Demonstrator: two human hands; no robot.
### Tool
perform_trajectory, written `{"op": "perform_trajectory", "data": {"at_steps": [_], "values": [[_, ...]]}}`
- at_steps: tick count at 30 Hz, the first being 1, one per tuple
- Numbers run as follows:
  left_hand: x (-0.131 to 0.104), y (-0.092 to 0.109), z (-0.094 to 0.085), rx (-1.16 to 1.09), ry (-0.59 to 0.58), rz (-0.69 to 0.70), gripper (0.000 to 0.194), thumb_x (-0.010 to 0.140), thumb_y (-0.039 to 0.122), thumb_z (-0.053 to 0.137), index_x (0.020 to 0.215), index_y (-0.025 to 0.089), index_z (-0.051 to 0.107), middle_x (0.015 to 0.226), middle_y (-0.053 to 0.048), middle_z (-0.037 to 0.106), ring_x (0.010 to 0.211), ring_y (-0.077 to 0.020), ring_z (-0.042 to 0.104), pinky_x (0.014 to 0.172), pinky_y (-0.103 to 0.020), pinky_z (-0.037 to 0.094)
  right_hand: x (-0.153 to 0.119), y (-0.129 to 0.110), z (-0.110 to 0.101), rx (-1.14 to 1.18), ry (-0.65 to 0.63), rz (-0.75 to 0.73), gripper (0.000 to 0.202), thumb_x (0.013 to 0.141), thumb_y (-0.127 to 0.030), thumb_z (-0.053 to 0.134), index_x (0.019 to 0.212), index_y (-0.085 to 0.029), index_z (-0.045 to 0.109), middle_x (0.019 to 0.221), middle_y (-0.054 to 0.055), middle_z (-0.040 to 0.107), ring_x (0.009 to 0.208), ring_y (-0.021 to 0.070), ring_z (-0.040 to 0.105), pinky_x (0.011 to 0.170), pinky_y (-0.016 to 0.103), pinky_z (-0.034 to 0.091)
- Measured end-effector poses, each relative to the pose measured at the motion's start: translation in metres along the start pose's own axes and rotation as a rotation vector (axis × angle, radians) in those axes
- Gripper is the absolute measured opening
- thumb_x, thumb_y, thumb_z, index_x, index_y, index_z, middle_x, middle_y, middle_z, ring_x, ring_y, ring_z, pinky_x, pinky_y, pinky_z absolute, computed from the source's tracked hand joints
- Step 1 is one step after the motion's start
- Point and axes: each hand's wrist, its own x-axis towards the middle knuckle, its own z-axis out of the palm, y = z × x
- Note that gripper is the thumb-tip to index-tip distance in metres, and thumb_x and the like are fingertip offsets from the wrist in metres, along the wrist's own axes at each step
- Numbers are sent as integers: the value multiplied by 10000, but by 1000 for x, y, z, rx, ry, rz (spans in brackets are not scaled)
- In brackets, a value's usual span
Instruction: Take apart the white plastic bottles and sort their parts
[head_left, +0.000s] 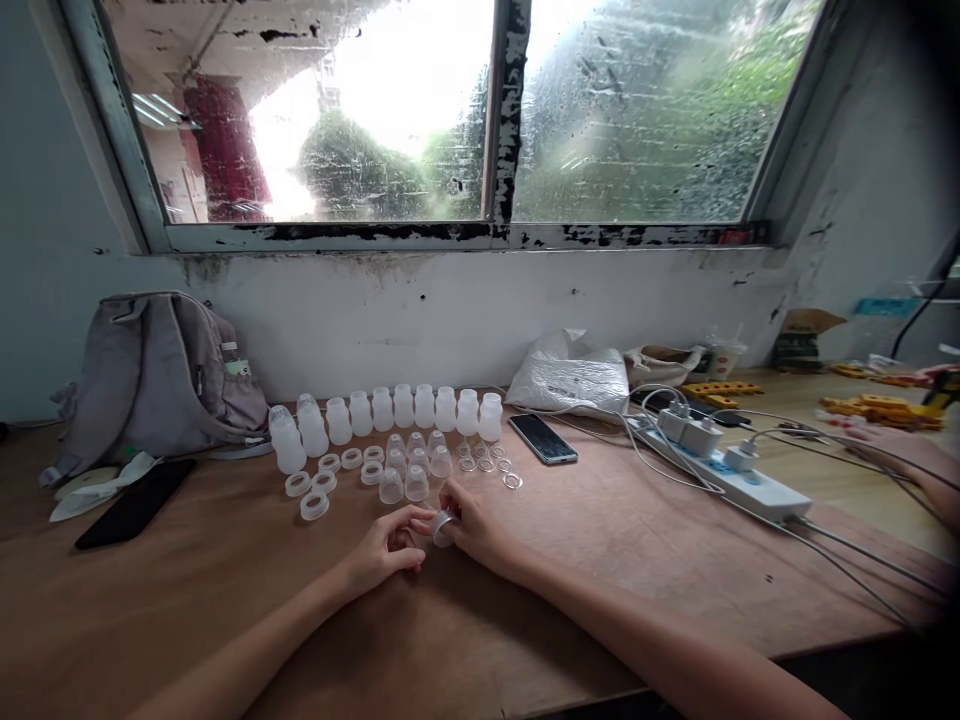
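Note:
Close to the front of the table, my right hand (469, 525) grips a translucent bottle screw ring (442, 529) tilted on its side. My left hand (390, 548) has its fingers curled, with the fingertips at the ring's left edge and the thumb lower and apart. Just beyond my hands stand several clear dome caps (391, 487). To their left lie several loose screw rings (314, 505); to their right are several thin round rings (512, 481). Behind these, small frosted bottles (382, 410) form a curved row. The two leftmost bottles (287, 440) have dome caps on.
A phone (544, 438) lies right of the bottles, near a silver bag (574, 375) and a white power strip (724, 475) with trailing cables. At left are a grey backpack (161, 380) and a black phone-like slab (135, 503). Another person's hand (892, 447) shows at far right.

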Motion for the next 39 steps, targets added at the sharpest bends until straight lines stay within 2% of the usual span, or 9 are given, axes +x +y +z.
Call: {"op": "perform_trajectory", "data": {"at_steps": [5,7,10,14,21,24,29,33,39], "values": [[0,-3,6,8,120,4,340,752,335,526,1050,186,457,807,-13,532,520,-76,527,499,-210,416,-1,2,-2,102,-1,10,123,677,-135,503,771,-185,442,650,-48,453,519,66,368,479,179,300],[1,-6,7,60,217,9,393,735,371,546,1066,199,422,756,12,504,474,-57,477,452,-189,390,-1,2,-2,118,-5,6,98,707,-179,512,782,-187,449,678,-37,478,522,65,384,485,181,319],[2,-7,8,231,307,50,378,697,383,588,1009,196,486,779,12,489,493,-45,426,463,-176,378,-5,1,1,102,-42,-27,124,690,-168,531,785,-190,456,697,-33,499,522,64,399,485,180,326],[-2,2,8,325,214,44,294,712,396,568,889,161,558,742,-8,556,554,-79,476,522,-190,395,-10,-4,3,51,-66,-63,141,661,-148,552,753,-192,455,633,-44,490,511,68,394,470,176,309],[-5,6,9,316,128,30,343,743,388,536,993,155,550,886,-62,617,695,-144,572,616,-234,439,-10,-9,0,37,-32,-36,123,700,-232,556,723,-189,442,596,-45,476,504,74,395,472,182,308],[-4,3,8,316,153,36,328,742,392,535,961,149,560,850,-58,621,698,-149,570,609,-233,443,-10,-11,-1,49,-56,-45,94,704,-191,535,754,-186,455,621,-40,490,509,71,403,481,181,316],[-2,-1,4,277,246,43,304,744,406,525,905,148,551,772,-37,609,680,-146,565,589,-229,447,-12,-16,-8,122,-117,-53,214,737,-115,441,933,-194,477,745,-12,541,553,76,454,537,189,363],[-2,-2,2,279,259,42,302,754,406,510,908,148,543,732,-29,600,640,-139,556,567,-227,441,-12,-20,-14,184,-180,-34,195,826,-222,385,1001,-198,466,712,-13,536,590,89,492,574,205,390],[-3,3,4,379,298,61,270,761,380,496,896,156,566,736,-26,607,611,-132,539,556,-218,417,-12,-22,-11,124,-153,-40,334,734,-355,556,1010,-194,461,681,-26,517,555,82,466,536,196,386]]}}
